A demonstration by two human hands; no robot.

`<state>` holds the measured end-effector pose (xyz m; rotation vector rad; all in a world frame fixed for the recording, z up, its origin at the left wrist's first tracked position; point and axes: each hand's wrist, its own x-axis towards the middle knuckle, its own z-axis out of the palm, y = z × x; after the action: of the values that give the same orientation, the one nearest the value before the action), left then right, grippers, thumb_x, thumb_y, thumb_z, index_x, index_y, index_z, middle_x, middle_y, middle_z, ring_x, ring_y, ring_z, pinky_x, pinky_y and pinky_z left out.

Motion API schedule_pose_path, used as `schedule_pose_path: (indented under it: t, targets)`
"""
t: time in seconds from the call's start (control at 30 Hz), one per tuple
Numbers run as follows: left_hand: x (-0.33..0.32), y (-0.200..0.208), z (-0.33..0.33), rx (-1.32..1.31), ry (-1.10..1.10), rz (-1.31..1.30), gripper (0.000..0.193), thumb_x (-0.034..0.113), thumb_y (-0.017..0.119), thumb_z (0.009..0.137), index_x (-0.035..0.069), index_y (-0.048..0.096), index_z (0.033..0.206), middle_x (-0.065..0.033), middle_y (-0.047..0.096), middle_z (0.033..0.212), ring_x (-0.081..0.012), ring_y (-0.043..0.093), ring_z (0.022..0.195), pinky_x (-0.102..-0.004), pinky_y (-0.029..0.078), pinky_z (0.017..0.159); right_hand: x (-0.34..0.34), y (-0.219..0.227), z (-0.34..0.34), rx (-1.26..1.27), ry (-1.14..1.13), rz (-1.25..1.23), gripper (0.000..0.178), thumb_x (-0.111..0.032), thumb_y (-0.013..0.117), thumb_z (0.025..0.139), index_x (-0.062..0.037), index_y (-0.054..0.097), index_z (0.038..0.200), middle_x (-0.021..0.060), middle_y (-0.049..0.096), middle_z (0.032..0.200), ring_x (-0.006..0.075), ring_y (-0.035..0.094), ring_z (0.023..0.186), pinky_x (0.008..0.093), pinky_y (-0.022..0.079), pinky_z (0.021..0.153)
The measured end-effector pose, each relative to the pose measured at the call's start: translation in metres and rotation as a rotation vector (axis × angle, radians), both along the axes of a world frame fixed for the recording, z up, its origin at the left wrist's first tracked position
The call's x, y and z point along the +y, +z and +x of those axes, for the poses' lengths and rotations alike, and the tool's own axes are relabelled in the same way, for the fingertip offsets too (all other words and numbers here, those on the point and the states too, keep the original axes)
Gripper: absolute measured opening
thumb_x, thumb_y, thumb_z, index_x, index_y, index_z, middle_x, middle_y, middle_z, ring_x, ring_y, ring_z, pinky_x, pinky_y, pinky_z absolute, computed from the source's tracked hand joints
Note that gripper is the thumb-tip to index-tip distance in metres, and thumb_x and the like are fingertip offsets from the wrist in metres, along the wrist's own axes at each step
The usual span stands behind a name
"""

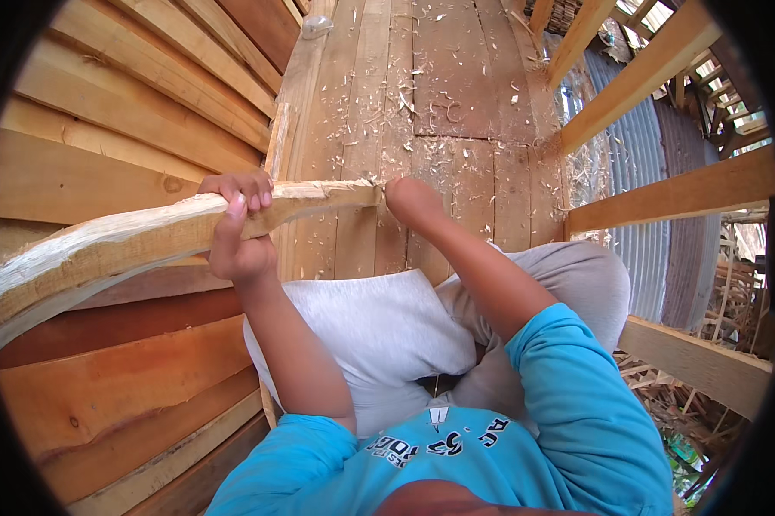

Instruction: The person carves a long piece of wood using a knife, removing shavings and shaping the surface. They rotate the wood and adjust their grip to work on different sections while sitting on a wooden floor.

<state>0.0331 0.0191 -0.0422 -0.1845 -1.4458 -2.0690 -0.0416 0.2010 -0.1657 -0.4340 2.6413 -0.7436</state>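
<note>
A long, curved, rough-hewn piece of wood (138, 236) runs from the left rim to the middle of the view, its upper face pale and freshly cut. My left hand (243, 225) is wrapped round it partway along, thumb on the near side and fingers over the top. At its far right end, my right hand (412, 201) is closed in a fist right beside the ragged tip. Whatever that fist holds is hidden by the fingers.
Pale shavings (407, 101) litter the plank floor (353, 86). Stacked boards form a wall (104, 112) on the left. Wooden rails (671, 191) stand at right, with corrugated metal sheets (637, 172) beyond. A small clear plastic item (317, 27) lies at the far end.
</note>
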Motion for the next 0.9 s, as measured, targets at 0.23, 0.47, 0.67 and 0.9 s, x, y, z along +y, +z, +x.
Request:
schedule_pose_path:
  t: [0.23, 0.47, 0.67, 0.9]
  targets:
    - [0.005, 0.001, -0.002, 0.011, -0.009, -0.017, 0.013, 0.011, 0.055, 0.075, 0.005, 0.046, 0.083, -0.0085, 0.044, 0.069, -0.0193, 0.044, 0.069, -0.0350, 0.039, 0.073, -0.005, -0.010, 0.001, -0.106, -0.220, -0.128, 0.039, -0.025, 0.039, 0.093, 0.0023, 0.067, 0.094, 0.0275, 0.067, 0.095, 0.0406, 0.066, 0.089, 0.0496, 0.053, 0.076]
    - [0.001, -0.001, 0.007, -0.045, 0.010, -0.070, 0.014, 0.016, 0.055, 0.077, 0.008, 0.045, 0.083, -0.0061, 0.042, 0.073, -0.0195, 0.043, 0.072, -0.0400, 0.039, 0.081, -0.008, 0.020, 0.002, -0.082, -0.093, -0.053, 0.036, -0.020, 0.038, 0.092, 0.0024, 0.066, 0.095, 0.0265, 0.067, 0.098, 0.0403, 0.066, 0.089, 0.0495, 0.053, 0.078]
    - [-0.005, 0.000, 0.006, -0.050, 0.014, -0.072, 0.014, 0.015, 0.055, 0.077, 0.008, 0.044, 0.084, -0.0065, 0.042, 0.073, -0.0196, 0.042, 0.072, -0.0404, 0.039, 0.082, -0.011, 0.012, -0.001, -0.047, -0.047, 0.014, 0.034, -0.019, 0.039, 0.092, 0.0002, 0.065, 0.100, 0.0226, 0.069, 0.100, 0.0380, 0.067, 0.092, 0.0504, 0.053, 0.076]
    - [0.000, 0.003, 0.003, -0.046, -0.022, -0.061, 0.014, 0.015, 0.055, 0.077, 0.008, 0.045, 0.084, -0.0070, 0.042, 0.072, -0.0198, 0.043, 0.072, -0.0401, 0.039, 0.082, -0.006, -0.029, -0.005, 0.061, -0.211, 0.082, 0.045, -0.027, 0.037, 0.095, -0.0028, 0.070, 0.077, 0.0222, 0.069, 0.080, 0.0411, 0.068, 0.077, 0.0495, 0.054, 0.070]
